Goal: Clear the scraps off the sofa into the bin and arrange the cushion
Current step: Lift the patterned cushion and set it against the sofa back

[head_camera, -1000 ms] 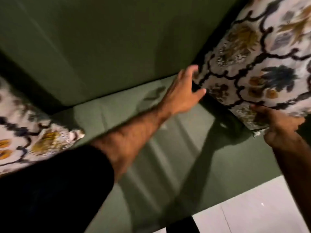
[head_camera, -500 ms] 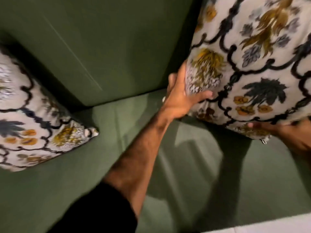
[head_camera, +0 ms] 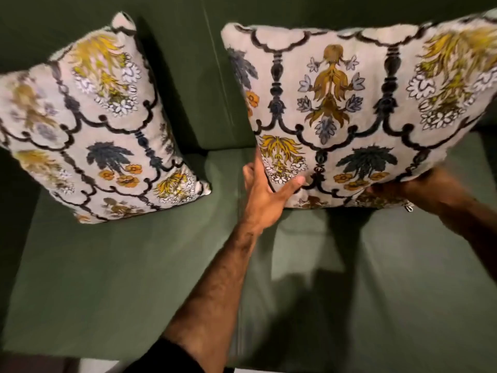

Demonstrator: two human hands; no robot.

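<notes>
A cream cushion with floral print (head_camera: 349, 109) stands upright against the green sofa's backrest at the right. My left hand (head_camera: 265, 192) grips its lower left corner, thumb across the front. My right hand (head_camera: 419, 189) holds its bottom edge near the zip, fingers tucked underneath. A second matching cushion (head_camera: 99, 130) leans against the backrest at the left, touched by neither hand. No scraps or bin are visible.
The green sofa seat (head_camera: 134, 265) stretches below both cushions, with the backrest (head_camera: 193, 63) behind them. A gap of bare backrest separates the two cushions. A strip of pale floor (head_camera: 99, 366) shows at the bottom edge.
The right cushion has been swung upright against the backrest, both hands still on it. The view has turned so both cushions face me fully.
</notes>
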